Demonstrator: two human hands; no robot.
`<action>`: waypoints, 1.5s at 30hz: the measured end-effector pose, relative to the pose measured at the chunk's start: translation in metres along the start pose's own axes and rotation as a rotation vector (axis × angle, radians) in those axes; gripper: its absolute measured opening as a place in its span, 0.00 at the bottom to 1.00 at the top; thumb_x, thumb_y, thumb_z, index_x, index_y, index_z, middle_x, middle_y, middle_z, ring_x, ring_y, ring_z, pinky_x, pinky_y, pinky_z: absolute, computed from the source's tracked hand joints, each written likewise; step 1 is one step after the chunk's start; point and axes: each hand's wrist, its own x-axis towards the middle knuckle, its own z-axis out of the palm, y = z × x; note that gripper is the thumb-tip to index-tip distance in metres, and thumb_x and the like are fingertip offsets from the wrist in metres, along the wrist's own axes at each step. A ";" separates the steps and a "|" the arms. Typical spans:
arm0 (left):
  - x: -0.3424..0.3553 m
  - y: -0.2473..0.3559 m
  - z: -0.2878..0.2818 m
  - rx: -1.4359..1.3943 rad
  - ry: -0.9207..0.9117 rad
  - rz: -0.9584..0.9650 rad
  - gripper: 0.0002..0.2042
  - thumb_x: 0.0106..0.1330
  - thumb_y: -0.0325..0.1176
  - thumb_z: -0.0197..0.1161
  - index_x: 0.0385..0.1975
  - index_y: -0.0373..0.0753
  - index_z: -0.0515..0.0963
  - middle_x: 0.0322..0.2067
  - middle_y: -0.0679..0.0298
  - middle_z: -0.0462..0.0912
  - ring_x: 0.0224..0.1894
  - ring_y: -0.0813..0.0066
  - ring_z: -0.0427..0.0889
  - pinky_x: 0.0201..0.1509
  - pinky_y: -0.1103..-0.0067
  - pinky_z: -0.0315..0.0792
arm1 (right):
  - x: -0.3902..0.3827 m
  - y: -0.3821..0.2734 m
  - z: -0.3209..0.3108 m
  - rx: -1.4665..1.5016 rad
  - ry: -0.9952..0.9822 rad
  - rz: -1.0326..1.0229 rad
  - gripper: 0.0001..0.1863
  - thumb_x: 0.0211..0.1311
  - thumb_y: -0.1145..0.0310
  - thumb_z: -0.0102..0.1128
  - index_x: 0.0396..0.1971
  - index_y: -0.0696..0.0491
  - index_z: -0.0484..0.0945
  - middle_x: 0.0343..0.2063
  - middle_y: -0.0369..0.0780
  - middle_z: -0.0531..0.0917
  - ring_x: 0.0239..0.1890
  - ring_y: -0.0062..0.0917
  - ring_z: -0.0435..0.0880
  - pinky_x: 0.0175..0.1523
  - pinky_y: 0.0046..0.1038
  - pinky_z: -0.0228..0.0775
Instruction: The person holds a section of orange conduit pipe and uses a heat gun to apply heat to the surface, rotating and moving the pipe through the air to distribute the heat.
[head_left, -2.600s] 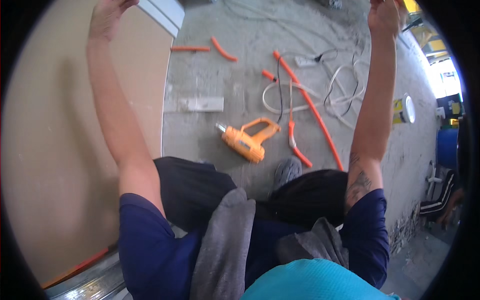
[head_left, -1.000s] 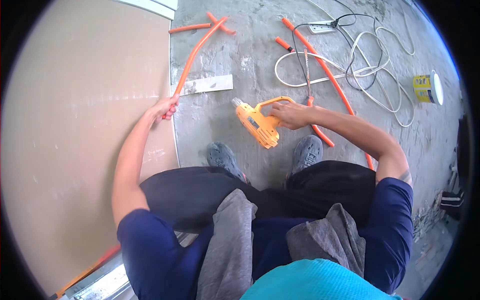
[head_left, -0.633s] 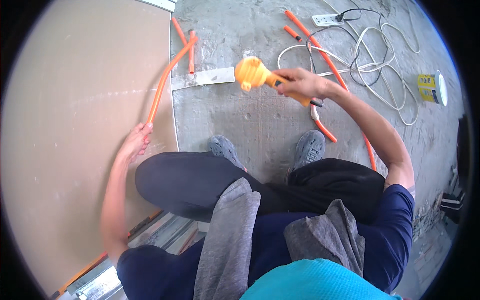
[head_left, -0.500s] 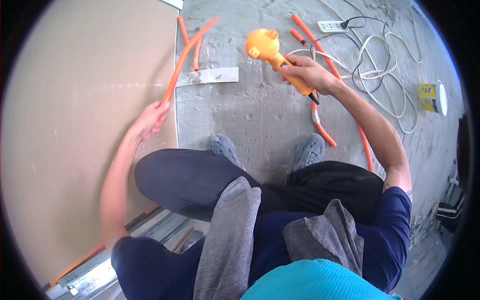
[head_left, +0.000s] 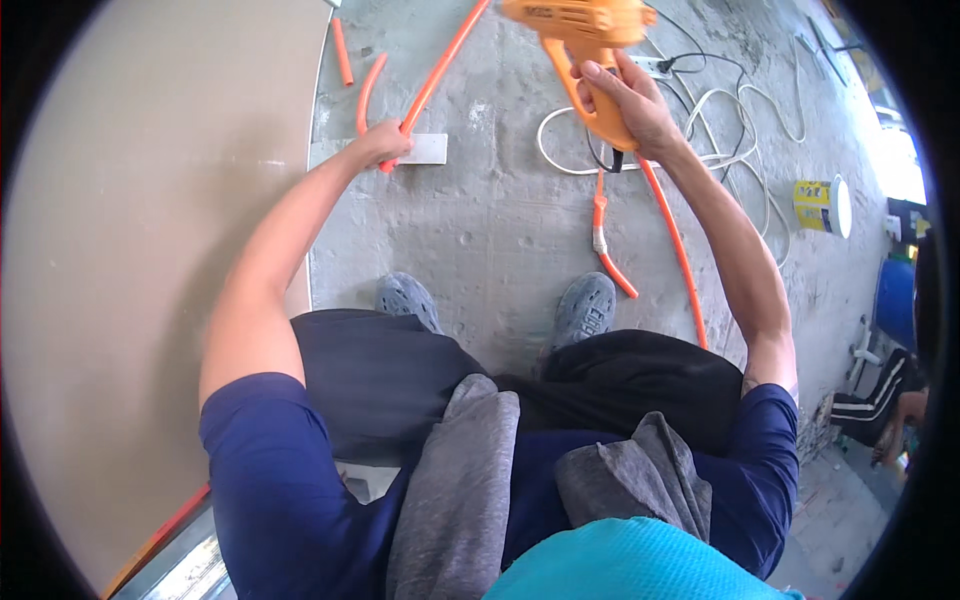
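Note:
My left hand (head_left: 382, 144) is closed around a long orange pipe (head_left: 441, 66), which rises away from me to the right over a white strip (head_left: 429, 148) on the concrete floor. Two shorter orange pieces, one straight (head_left: 343, 53) and one bent (head_left: 369, 88), lie left of it. My right hand (head_left: 625, 105) grips the handle of a yellow-orange heat gun (head_left: 580, 25), raised at the upper middle and partly cut off by the frame edge. A black cord leaves the handle's base.
A tan board (head_left: 150, 250) fills the left side. Looped cables (head_left: 745, 140), a power strip (head_left: 652, 66), more orange pipe (head_left: 672, 228) and a yellow-white bucket (head_left: 822, 208) lie rightward. My feet (head_left: 585, 310) stand below. A person (head_left: 872, 398) and a blue barrel (head_left: 898, 298) are at far right.
Since picking up the pipe and heat gun, my left hand has moved forward and right with the pipe, and my right hand has lifted the heat gun farther up and turned it.

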 end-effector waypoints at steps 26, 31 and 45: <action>0.039 0.008 -0.020 0.698 -0.041 0.116 0.22 0.56 0.49 0.78 0.43 0.39 0.88 0.42 0.56 0.90 0.45 0.57 0.89 0.50 0.63 0.81 | 0.202 0.023 0.046 -0.923 -0.181 0.238 0.23 0.53 0.52 0.74 0.41 0.55 0.85 0.27 0.36 0.86 0.29 0.22 0.85 0.37 0.29 0.78; 0.019 0.019 -0.010 0.615 -0.029 0.071 0.26 0.57 0.53 0.77 0.39 0.31 0.86 0.38 0.50 0.89 0.36 0.55 0.90 0.43 0.61 0.82 | 0.216 0.052 0.004 -0.900 -0.038 0.167 0.22 0.53 0.46 0.71 0.27 0.53 0.84 0.17 0.34 0.82 0.20 0.20 0.81 0.30 0.28 0.74; -0.029 -0.070 0.011 0.517 -0.233 -0.053 0.24 0.61 0.52 0.72 0.36 0.31 0.82 0.34 0.50 0.87 0.39 0.56 0.86 0.46 0.64 0.78 | 0.192 0.064 -0.016 -0.719 -0.103 0.140 0.23 0.53 0.46 0.75 0.25 0.52 0.82 0.17 0.32 0.79 0.18 0.17 0.77 0.26 0.24 0.70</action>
